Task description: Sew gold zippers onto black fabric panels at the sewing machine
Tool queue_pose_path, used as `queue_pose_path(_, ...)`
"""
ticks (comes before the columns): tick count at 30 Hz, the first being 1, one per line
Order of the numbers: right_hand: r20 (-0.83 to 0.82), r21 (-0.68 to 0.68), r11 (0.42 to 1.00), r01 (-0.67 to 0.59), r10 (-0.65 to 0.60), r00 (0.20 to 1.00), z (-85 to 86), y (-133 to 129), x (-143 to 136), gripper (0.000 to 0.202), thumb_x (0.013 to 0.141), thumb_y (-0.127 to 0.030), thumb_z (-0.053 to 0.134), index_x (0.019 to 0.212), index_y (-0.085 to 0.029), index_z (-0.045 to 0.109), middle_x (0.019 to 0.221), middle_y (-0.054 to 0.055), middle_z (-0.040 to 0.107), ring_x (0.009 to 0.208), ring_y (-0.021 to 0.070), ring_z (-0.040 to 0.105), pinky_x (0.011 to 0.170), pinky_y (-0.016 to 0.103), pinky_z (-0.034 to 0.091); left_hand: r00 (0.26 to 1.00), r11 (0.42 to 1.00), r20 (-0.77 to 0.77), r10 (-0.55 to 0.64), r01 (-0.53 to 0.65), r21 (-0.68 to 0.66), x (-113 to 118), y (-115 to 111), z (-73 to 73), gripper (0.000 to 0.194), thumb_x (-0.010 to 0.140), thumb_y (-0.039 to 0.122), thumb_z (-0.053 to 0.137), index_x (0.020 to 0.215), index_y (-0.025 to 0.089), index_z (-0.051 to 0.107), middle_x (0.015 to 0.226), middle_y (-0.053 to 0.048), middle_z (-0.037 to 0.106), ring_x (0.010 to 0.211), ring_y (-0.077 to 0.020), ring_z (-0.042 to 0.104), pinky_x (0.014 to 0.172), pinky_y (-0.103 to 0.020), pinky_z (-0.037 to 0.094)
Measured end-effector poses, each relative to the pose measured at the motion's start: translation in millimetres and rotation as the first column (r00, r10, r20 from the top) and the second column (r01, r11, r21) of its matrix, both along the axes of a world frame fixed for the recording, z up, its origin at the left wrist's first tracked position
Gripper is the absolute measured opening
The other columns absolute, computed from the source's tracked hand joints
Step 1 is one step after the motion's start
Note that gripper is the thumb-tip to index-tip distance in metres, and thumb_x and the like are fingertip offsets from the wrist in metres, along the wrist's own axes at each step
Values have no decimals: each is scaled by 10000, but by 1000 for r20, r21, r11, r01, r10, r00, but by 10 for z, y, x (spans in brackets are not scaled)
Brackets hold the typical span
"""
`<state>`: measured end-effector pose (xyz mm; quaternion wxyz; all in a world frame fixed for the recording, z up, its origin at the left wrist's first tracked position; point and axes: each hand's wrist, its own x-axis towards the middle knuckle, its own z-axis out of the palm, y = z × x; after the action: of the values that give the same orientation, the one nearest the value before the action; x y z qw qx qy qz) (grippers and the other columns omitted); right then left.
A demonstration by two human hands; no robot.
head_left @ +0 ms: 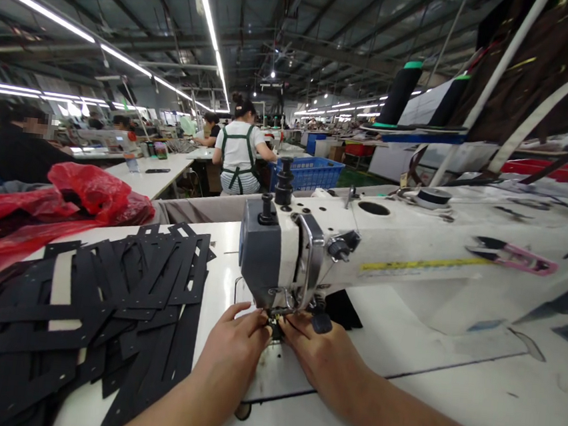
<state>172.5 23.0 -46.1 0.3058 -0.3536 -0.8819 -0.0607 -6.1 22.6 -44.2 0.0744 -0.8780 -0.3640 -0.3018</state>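
Observation:
A white and grey sewing machine (281,246) stands on the white table. Both hands meet under its needle area, at a small dark piece (276,331). My left hand (237,339) has its fingers bent and pressed together at the left edge of that piece. From the right, my right hand (318,347) reaches in with closed fingers on the piece's other side. The fingertips are partly hidden by the presser foot area. Behind my right hand lies a flat black piece (344,309). Many black cut strips (155,294) are heaped left of the machine.
Red plastic bags (99,195) lie at the back left. Pink-handled snips (525,258) rest on the machine arm. Black thread cones (400,93) stand at upper right. Beyond are a blue crate (313,172) and a person in a white shirt (238,148).

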Motion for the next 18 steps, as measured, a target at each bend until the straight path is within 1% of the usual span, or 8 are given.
queue_pose_path(3,0,-17,1000,-5,5,1000,-11,7,-9,243,776,36,473,911,-120,603,890,83,672,843,208,638,745,309,533,1000,1000,-5,-9,9,-13,-5,-5,0,131,854,94,489,824,169,592,892,-30,659,845,-161,622,904,-368,423)
queue_pose_path(8,1,-48,999,9,-9,1000,29,7,-1,207,830,-24,452,910,-142,603,831,66,654,849,183,624,771,284,509,1000,1000,8,3,-3,-8,-14,17,-29,147,844,82,480,784,165,586,852,-28,651,799,-162,619,872,-374,443)
queue_pose_path(11,18,-59,998,25,-24,1000,107,18,121,126,818,-111,535,915,-157,601,863,63,641,846,184,603,761,282,498,1000,1000,8,24,-24,-8,-34,11,32,133,836,91,496,792,171,594,854,-34,643,793,-172,606,837,-373,470)
queue_pose_path(13,61,-9,995,99,-98,993,155,7,248,149,782,-151,578,929,-139,598,921,96,625,870,225,577,756,336,488,999,999,10,40,-40,-6,-40,-40,113,127,826,94,504,795,173,598,855,-45,634,791,-187,598,806,-384,488)
queue_pose_path(15,107,66,978,197,-204,973,165,-59,357,132,769,-113,526,875,-108,604,901,142,610,850,277,559,728,411,472,999,999,4,45,-45,-4,-18,-138,192,114,816,107,504,819,169,600,877,-65,627,817,-210,593,794,-408,495)
queue_pose_path(16,116,107,967,233,-245,963,148,-123,390,149,763,-79,475,830,-102,606,866,153,607,824,290,556,711,434,463,1000,1000,-10,25,-25,1,9,-199,218,104,816,139,511,867,163,599,911,-81,626,856,-227,591,806,-428,492)
queue_pose_path(17,115,138,961,241,-257,959,113,-209,406,187,753,-49,430,789,-106,604,819,148,604,784,288,557,694,437,457,999,1000,-37,-18,19,13,45,-261,231,149,820,187,518,944,149,590,964,-101,626,911,-248,585,829,-448,484)
queue_pose_path(18,106,167,960,225,-244,964,63,-316,406,218,745,-34,399,761,-119,599,776,131,602,740,273,557,676,420,453,994,996,-77,-79,81,28,88,-319,230,234,827,224,514,1035,130,565,1025,-120,621,974,-263,573,858,-457,473)
